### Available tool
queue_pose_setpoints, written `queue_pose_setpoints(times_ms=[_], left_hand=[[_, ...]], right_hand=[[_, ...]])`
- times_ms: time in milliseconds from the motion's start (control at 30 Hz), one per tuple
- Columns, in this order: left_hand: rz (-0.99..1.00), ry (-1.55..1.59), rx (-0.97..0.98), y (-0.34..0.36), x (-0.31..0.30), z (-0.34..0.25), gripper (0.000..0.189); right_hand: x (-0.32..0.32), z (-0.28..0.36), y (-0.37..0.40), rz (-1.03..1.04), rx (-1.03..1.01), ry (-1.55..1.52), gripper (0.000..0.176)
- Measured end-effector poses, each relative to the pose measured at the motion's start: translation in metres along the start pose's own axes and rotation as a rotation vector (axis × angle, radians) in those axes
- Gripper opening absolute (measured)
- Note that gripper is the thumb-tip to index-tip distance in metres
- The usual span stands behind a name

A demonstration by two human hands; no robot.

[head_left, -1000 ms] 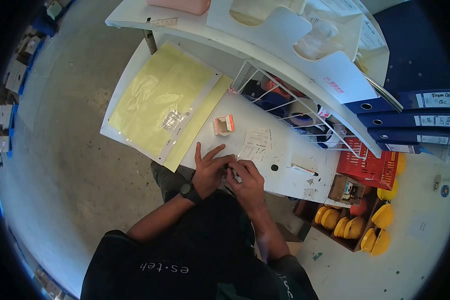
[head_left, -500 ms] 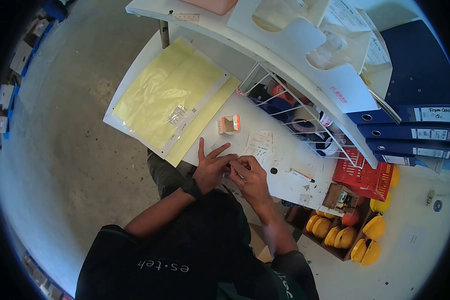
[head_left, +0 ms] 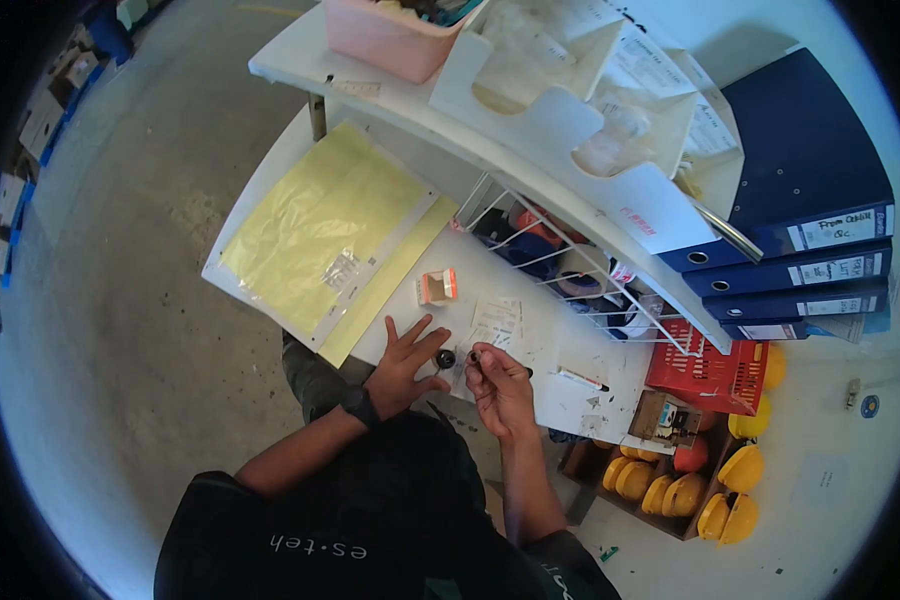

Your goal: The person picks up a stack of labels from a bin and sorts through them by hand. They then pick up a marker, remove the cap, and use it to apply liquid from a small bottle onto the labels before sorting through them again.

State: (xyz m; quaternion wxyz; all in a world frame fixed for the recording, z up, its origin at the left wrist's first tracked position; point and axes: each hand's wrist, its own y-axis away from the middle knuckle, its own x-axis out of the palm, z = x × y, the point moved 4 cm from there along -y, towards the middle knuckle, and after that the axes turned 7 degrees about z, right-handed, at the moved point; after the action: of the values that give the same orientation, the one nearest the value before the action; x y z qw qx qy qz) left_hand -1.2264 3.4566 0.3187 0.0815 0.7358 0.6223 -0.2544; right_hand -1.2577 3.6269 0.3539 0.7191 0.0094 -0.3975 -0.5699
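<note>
My left hand lies spread over the white table, its fingers apart and its thumb close to a small round black object, maybe a little bottle. My right hand is closed in a pinch on a small dark piece, too small to name. Beyond the hands stands a small open orange-and-white box. A printed paper slip lies to its right. Further right is a white marker pen.
A yellow plastic-covered sheet covers the table's left part. Overhead juts a shelf with a pink bin and blue binders. Below it are a white wire basket, a red basket and yellow rounded objects.
My hands have parted: the left has let go and spread its fingers, the right has moved slightly right with a small dark piece. The black object now shows between them. The view has shifted.
</note>
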Motion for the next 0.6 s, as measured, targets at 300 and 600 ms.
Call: queue_pose_setpoints(times_ms=[300, 600], left_hand=[[-0.191, -0.291, 0.022, -0.025, -0.074, -0.038, 0.026], [0.2, -0.632, 0.139, -0.096, -0.051, 0.0, 0.042]], right_hand=[[0.001, -0.009, 0.003, -0.051, -0.119, -0.061, 0.025], [-0.002, -0.009, 0.002, -0.062, -0.29, -0.159, 0.028]])
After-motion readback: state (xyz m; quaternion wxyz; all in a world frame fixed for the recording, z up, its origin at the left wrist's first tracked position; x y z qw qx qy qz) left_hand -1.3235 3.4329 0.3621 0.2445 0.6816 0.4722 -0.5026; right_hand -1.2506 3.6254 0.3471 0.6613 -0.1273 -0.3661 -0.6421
